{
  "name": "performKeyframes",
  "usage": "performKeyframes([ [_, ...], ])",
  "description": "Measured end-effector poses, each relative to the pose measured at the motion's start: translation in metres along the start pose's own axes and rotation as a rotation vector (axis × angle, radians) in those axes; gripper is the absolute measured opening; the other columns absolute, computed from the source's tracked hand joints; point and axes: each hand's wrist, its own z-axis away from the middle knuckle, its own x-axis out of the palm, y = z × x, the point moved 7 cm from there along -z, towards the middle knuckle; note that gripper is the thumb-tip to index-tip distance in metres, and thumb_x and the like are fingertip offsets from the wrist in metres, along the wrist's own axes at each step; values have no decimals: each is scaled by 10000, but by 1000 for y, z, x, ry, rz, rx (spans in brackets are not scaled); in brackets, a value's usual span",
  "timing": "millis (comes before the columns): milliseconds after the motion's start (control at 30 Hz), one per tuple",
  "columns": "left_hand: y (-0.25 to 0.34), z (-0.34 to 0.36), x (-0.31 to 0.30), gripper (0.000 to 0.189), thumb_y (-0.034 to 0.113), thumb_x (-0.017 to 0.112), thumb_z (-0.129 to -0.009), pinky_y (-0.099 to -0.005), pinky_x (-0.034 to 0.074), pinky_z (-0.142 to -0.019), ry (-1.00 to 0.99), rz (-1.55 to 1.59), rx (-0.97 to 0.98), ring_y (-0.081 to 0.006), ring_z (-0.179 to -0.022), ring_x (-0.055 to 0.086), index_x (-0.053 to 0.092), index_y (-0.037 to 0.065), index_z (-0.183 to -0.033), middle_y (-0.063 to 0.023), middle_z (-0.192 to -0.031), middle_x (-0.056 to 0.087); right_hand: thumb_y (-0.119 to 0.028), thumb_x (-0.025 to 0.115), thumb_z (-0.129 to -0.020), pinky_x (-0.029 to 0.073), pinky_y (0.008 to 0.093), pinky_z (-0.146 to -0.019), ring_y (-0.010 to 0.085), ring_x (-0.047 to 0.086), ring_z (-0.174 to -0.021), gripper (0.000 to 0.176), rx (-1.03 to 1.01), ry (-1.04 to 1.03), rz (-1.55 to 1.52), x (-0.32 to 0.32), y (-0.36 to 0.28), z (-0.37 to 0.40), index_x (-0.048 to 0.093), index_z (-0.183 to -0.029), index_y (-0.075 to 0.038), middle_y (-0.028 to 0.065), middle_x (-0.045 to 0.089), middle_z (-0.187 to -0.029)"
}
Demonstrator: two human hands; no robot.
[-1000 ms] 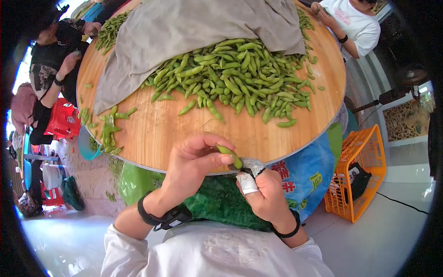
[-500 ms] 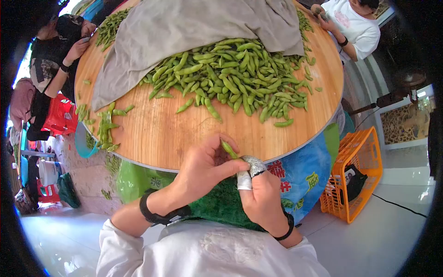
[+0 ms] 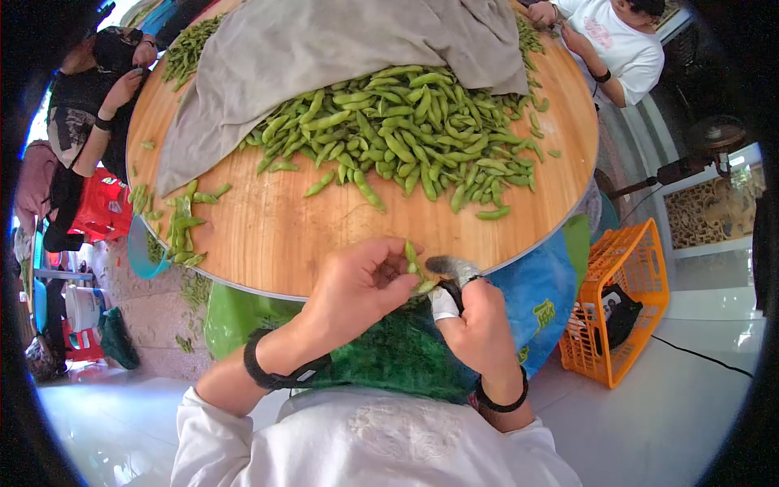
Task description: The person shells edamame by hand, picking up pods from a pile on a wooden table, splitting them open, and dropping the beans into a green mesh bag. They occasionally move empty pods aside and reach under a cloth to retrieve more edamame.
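Note:
Near the table's front edge, my left hand [image 3: 357, 280] holds a green pod [image 3: 411, 258] between thumb and fingertips. The pod looks split, with pale green showing at its lower end. Just right of it is my right hand [image 3: 475, 316], with coverings on its thumb and a finger; these two digits are apart, with a dark thing between them that I cannot make out. A large heap of green pods [image 3: 398, 134] lies on the round wooden table [image 3: 276, 235], partly under a grey cloth [image 3: 324, 40].
A small group of pods [image 3: 185, 227] lies at the table's left edge. An orange crate [image 3: 617, 300] stands at the right and a teal basin [image 3: 146, 247] at the left. One person [image 3: 621, 40] sits at the upper right, another [image 3: 97, 105] at the upper left.
My right hand has moved slightly right and down, away from my left hand, and its thumb and finger have parted. The pod in my left hand now looks split.

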Motion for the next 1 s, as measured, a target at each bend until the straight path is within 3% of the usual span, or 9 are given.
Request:
performKeyframes([
  [67, 8, 2, -1, 313, 11, 632, -778, -207, 446, -577, 56, -227, 83, -64, -625, 516, 563, -2, -1083, -11, -756, 579, -80, 559, -771, 400, 459, -520, 387, 524, -548, 265, 236, -42, 118, -7, -3, 0, 531, -992, 64, 220, 514, -590],
  [300, 34, 9, 13, 394, -15, 631, -714, -290, 482, -585, 77, -627, 415, -192, -644, 578, 565, 25, -1100, -101, -727, 571, -77, 564, -751, 413, 499, -547, 443, 529, -603, 157, 37, -157, 284, 4, -9, -4, 472, -721, 47, 250, 522, -601],
  [500, 34, 10, 15, 406, -19, 629, -708, -303, 488, -587, 31, -661, 413, -230, -664, 594, 565, 21, -1107, -122, -762, 580, -63, 562, -750, 387, 435, -526, 419, 505, -594, 106, 44, -141, 197, 4, 0, -1, 515, -797, 20, 201, 521, -618],
  [633, 21, 6, 12, 350, -29, 598, -776, -254, 492, -573, -47, -375, 241, -153, -637, 588, 562, 19, -1121, -75, -791, 588, -60, 552, -768, 417, 433, -512, 372, 555, -562, 103, 93, -143, 115, 2, 5, -4, 509, -789, 31, 199, 548, -624],
  [700, 11, 3, 10, 334, -31, 586, -800, -235, 494, -570, -95, -168, 98, -125, -631, 585, 559, 18, -1130, -56, -800, 589, -41, 531, -792, 396, 344, -474, 206, 544, -518, 55, 334, -220, -292, 5, 19, -3, 534, -812, 11, 100, 535, -602],
  [800, -5, 0, 12, 253, -43, 555, -829, -224, 500, -565, -149, 218, -135, -96, -641, 584, 558, -1, -1079, -30, -813, 584, -34, 516, -808, 366, 287, -464, 89, 495, -541, 45, 632, -272, -819, 14, 29, 4, 542, -800, 1, 26, 502, -596],
  [900, -11, 0, 11, 226, -75, 556, -787, -255, 492, -567, -93, 367, -142, -154, -660, 599, 549, -16, -1004, -87, -789, 584, -40, 530, -790, 368, 319, -459, 174, 497, -500, 41, 357, -153, -354, 8, 24, -3, 543, -791, -2, 81, 520, -597],
  [967, 22, 9, 8, 271, -108, 545, -741, -285, 489, -553, 88, -419, 540, -223, -645, 598, 544, 3, -988, -113, -778, 575, -52, 539, -783, 377, 346, -460, 235, 504, -496, 48, 317, -125, -245, 6, 24, -2, 542, -786, -4, 117, 527, -603],
  [1000, 25, 8, 7, 271, -108, 545, -741, -285, 489, -553, 87, -420, 544, -223, -645, 598, 544, 3, -988, -113, -778, 575, -63, 549, -776, 385, 372, -461, 296, 512, -492, 58, 279, -96, -138, 3, 22, -2, 542, -781, -5, 152, 533, -608],
])
